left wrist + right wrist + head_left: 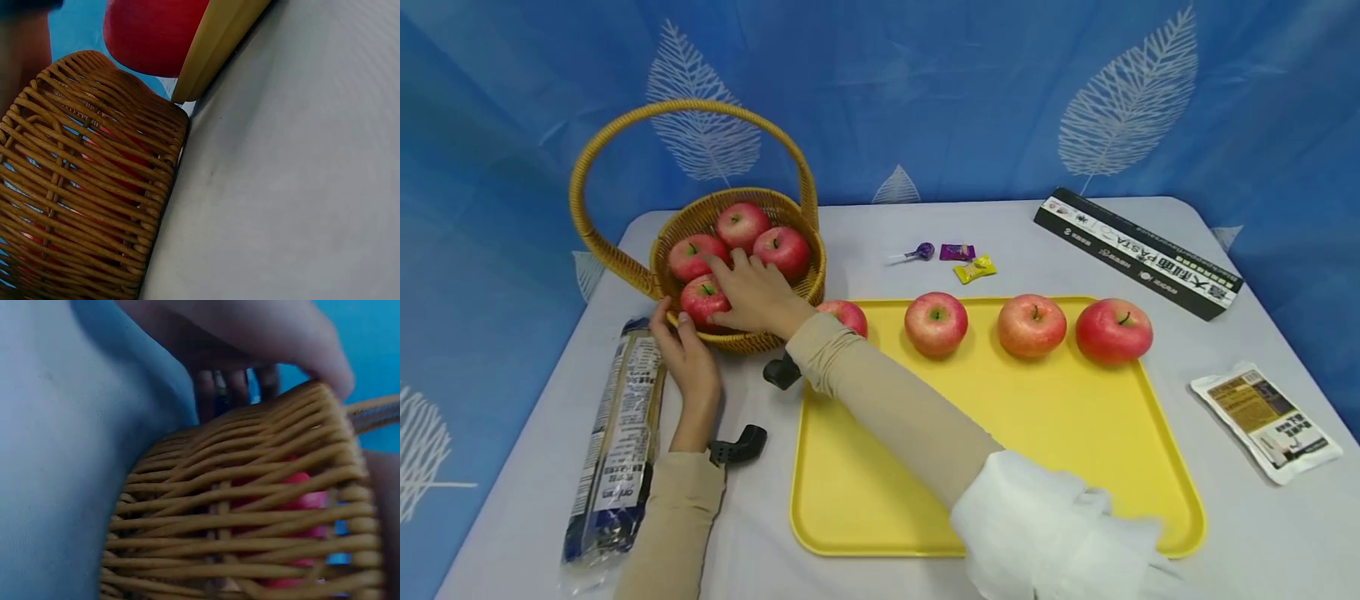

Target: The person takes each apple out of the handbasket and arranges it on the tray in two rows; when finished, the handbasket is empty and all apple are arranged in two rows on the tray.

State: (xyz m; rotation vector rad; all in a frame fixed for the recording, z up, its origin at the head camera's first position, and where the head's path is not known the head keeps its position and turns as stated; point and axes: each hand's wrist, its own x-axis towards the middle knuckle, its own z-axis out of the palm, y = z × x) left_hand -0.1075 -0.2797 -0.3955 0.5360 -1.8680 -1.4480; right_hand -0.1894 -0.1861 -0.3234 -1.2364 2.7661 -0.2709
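Tabletop — packet, tray near basket (4 apples).

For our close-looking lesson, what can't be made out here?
Head: part of the leftmost apple on the tray, behind the right sleeve.
Head: the pouch's smallest print, too small.
Left wrist: the apple outside the basket, cut off by the top edge.
Right wrist: apples inside, mostly behind the weave.
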